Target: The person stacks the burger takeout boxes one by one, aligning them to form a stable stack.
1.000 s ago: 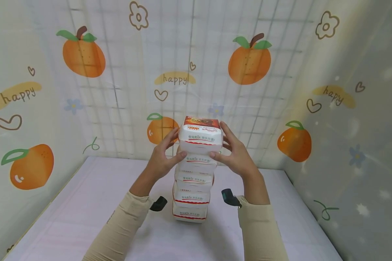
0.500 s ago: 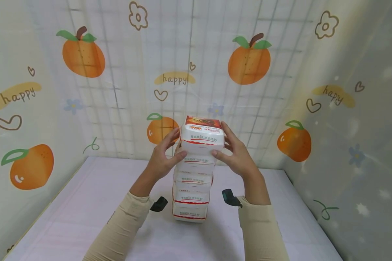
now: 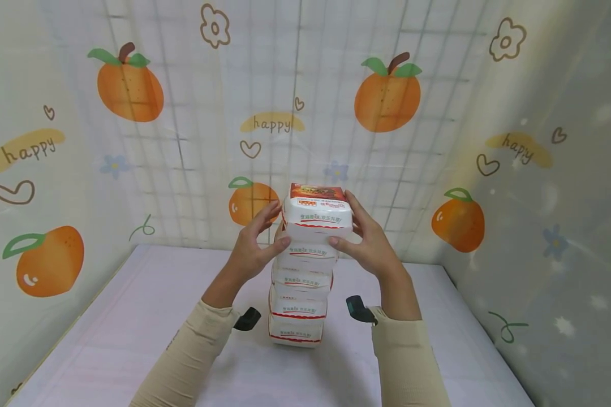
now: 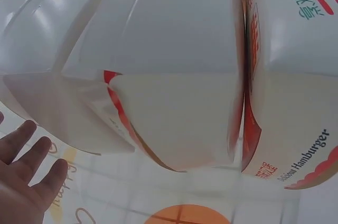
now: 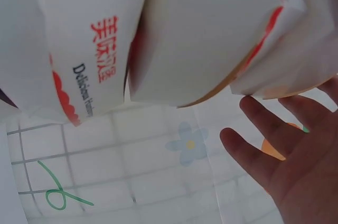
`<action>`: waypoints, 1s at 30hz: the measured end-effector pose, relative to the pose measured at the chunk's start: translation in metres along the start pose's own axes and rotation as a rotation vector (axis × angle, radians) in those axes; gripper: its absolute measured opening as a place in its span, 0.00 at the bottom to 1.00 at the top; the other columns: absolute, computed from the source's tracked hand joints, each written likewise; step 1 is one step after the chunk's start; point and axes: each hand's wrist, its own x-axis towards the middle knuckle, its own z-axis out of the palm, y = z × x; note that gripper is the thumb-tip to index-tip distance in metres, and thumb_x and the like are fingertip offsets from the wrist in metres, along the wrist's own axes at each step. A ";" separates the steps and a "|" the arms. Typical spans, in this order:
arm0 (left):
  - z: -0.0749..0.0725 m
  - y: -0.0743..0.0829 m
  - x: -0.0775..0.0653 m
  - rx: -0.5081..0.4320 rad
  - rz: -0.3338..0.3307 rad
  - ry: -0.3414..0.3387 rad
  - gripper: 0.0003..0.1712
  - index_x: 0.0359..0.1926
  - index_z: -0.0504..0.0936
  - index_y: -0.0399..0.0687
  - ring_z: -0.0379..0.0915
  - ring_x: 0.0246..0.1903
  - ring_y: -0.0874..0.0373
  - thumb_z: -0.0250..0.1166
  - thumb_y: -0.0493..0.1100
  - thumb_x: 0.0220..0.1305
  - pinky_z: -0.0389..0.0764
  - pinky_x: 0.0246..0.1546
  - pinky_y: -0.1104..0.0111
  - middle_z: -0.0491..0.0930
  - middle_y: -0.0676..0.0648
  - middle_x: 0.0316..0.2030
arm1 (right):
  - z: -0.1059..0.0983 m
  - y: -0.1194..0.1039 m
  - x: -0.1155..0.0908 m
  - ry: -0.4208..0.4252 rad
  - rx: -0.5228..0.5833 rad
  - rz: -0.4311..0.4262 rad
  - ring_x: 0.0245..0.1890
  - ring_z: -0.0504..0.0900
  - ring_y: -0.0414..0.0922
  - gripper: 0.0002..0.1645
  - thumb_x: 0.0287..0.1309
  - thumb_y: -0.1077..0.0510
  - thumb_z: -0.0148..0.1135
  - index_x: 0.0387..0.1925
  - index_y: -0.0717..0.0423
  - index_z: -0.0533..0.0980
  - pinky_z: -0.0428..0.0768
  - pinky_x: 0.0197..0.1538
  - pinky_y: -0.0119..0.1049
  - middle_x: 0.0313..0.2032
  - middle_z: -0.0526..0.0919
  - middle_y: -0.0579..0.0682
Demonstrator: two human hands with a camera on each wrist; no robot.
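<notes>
Several white hamburger boxes stand in one leaning stack on the table. The top box (image 3: 318,212) shows a red burger picture and overhangs the second box (image 3: 312,251) to the right. My left hand (image 3: 252,246) is beside the upper left of the stack, its thumb near the seam below the top box. In the left wrist view, its fingers (image 4: 45,155) are spread and fairly straight. On the other side, my right hand (image 3: 369,240) rests against the top box, thumb at its lower front corner. Its spread fingers (image 5: 259,121) show in the right wrist view. Some fingertips are hidden behind the boxes.
The stack's lowest box (image 3: 296,333) sits on the pale tabletop (image 3: 183,282). Fruit-printed curtains (image 3: 203,186) over a wire grid enclose the back and sides. Dark wrist cameras (image 3: 246,319) stick out from both sleeves close to the stack.
The top box has shifted slightly to the right over the stack. My hands have stayed nearly in place, the right one moving only a little.
</notes>
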 end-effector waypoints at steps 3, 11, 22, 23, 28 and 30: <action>-0.001 0.000 0.000 0.011 0.020 0.001 0.42 0.74 0.58 0.56 0.58 0.67 0.57 0.66 0.48 0.63 0.64 0.64 0.51 0.65 0.48 0.68 | 0.000 0.000 0.000 -0.002 -0.001 0.012 0.68 0.61 0.58 0.57 0.53 0.46 0.71 0.74 0.20 0.44 0.68 0.58 0.63 0.73 0.55 0.40; 0.002 -0.003 0.001 0.015 0.016 0.003 0.40 0.73 0.59 0.60 0.59 0.66 0.60 0.65 0.52 0.63 0.64 0.63 0.52 0.66 0.47 0.68 | -0.003 0.001 -0.001 0.004 -0.014 0.039 0.68 0.61 0.56 0.59 0.52 0.45 0.72 0.74 0.20 0.43 0.69 0.59 0.62 0.73 0.55 0.42; 0.002 -0.005 0.002 0.014 -0.001 -0.003 0.41 0.73 0.59 0.58 0.58 0.67 0.57 0.66 0.50 0.63 0.63 0.64 0.51 0.65 0.44 0.68 | -0.001 0.002 0.000 0.003 0.012 0.060 0.65 0.64 0.58 0.60 0.51 0.43 0.72 0.75 0.23 0.42 0.72 0.55 0.62 0.71 0.59 0.45; 0.002 -0.005 0.002 0.017 -0.003 -0.003 0.41 0.73 0.59 0.59 0.59 0.67 0.58 0.66 0.51 0.63 0.63 0.64 0.52 0.66 0.45 0.68 | -0.001 0.002 0.000 0.002 0.013 0.060 0.66 0.63 0.58 0.61 0.51 0.44 0.72 0.74 0.22 0.42 0.72 0.55 0.62 0.71 0.59 0.44; 0.003 -0.004 0.003 0.007 -0.003 0.003 0.41 0.73 0.61 0.57 0.59 0.66 0.58 0.66 0.52 0.62 0.64 0.63 0.52 0.65 0.51 0.68 | 0.002 0.001 0.002 0.002 0.006 0.037 0.69 0.59 0.56 0.60 0.52 0.45 0.72 0.74 0.23 0.42 0.70 0.58 0.62 0.74 0.51 0.35; 0.003 -0.003 0.003 -0.001 -0.006 0.003 0.41 0.73 0.61 0.54 0.59 0.66 0.57 0.67 0.51 0.62 0.64 0.63 0.52 0.65 0.53 0.68 | 0.002 0.001 0.002 0.005 0.003 0.030 0.70 0.58 0.55 0.60 0.52 0.45 0.72 0.74 0.23 0.42 0.71 0.58 0.61 0.74 0.49 0.33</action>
